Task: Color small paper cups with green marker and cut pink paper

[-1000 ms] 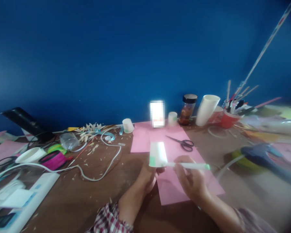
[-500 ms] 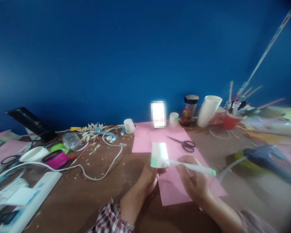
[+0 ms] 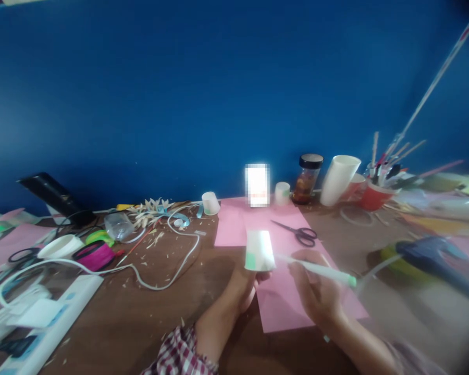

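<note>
— "Your left hand [image 3: 250, 291] is holding the upturned white cup [image 3: 259, 251] from below, near the pink paper [image 3: 285, 308]."
— "And your right hand [image 3: 321, 294] is pinching a marker [image 3: 330, 272], pointing it toward the cup."

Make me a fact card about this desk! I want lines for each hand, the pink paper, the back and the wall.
Left hand: holds a white cup, narrow end up, with a green patch
Right hand: holds a white marker with a green end
Marker tip: points toward the cup; too blurry to tell if they touch
Pink paper: scissors lie on it
Back: jar with a black lid
Wall: blue
</note>
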`<action>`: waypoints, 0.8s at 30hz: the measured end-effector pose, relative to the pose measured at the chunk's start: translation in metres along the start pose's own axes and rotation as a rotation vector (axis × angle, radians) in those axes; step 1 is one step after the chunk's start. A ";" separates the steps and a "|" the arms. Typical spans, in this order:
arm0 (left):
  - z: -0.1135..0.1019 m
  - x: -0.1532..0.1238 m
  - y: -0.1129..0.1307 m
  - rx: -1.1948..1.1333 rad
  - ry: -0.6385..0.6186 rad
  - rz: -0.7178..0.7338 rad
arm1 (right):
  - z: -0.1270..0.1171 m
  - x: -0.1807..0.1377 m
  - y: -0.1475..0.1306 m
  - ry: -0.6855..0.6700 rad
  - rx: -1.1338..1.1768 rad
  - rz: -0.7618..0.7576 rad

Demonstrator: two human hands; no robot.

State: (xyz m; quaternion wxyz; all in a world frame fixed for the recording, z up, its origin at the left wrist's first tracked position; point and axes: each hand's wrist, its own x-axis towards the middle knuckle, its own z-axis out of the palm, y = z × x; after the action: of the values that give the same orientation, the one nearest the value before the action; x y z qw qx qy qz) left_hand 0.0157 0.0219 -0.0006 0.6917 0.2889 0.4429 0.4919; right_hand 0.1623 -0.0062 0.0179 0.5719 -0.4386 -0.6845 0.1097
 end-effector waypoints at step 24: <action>-0.002 0.005 -0.004 -0.073 0.053 0.057 | 0.006 -0.005 0.004 0.004 0.085 0.172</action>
State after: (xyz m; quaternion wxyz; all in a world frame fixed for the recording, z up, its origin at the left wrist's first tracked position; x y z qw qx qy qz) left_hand 0.0163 0.0251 -0.0059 0.6754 0.2629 0.4343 0.5348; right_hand 0.1586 -0.0052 0.0100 0.5799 -0.4713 -0.6379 0.1863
